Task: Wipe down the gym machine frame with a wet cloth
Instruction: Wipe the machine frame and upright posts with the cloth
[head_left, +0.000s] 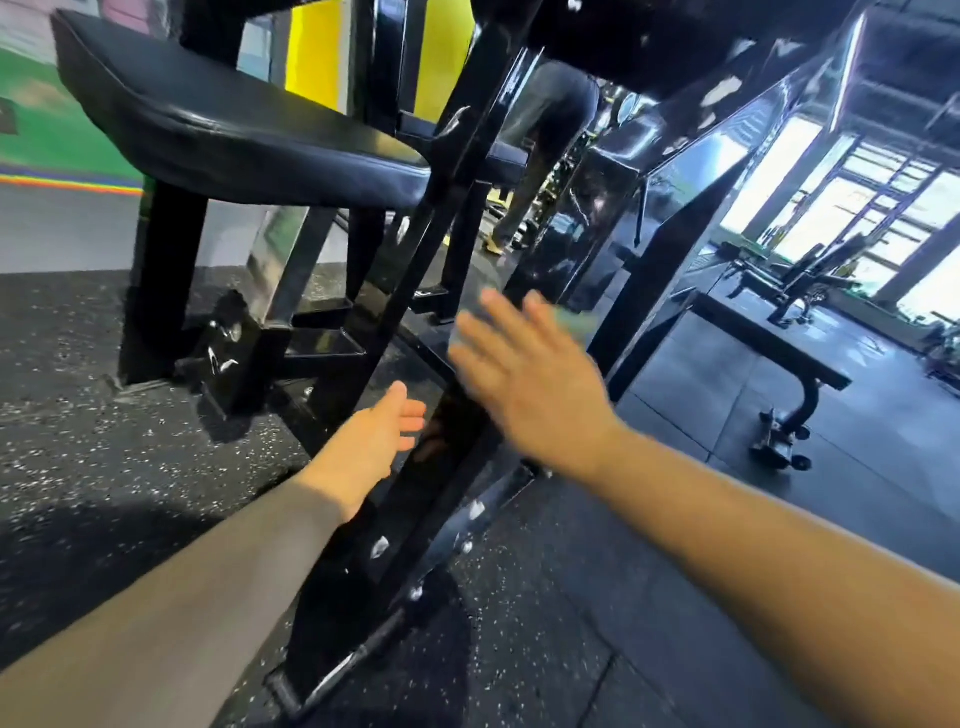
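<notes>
The gym machine's glossy black frame (410, 270) runs as a slanted beam from the top centre down to the floor in front of me. My left hand (371, 441) lies open against the beam's left side, fingers straight and reaching round its edge. My right hand (524, 379) is blurred by motion, its fingers spread and straight over the beam's right side. A pale green cloth (579, 319) shows as a smear just beyond the right fingertips; most of it is hidden under the hand.
A black padded seat (223, 130) juts out at the upper left on black legs. A flat bench (769, 348) stands to the right on dark rubber flooring. A person's legs (550, 135) show behind the machine. More equipment lines the bright windows at far right.
</notes>
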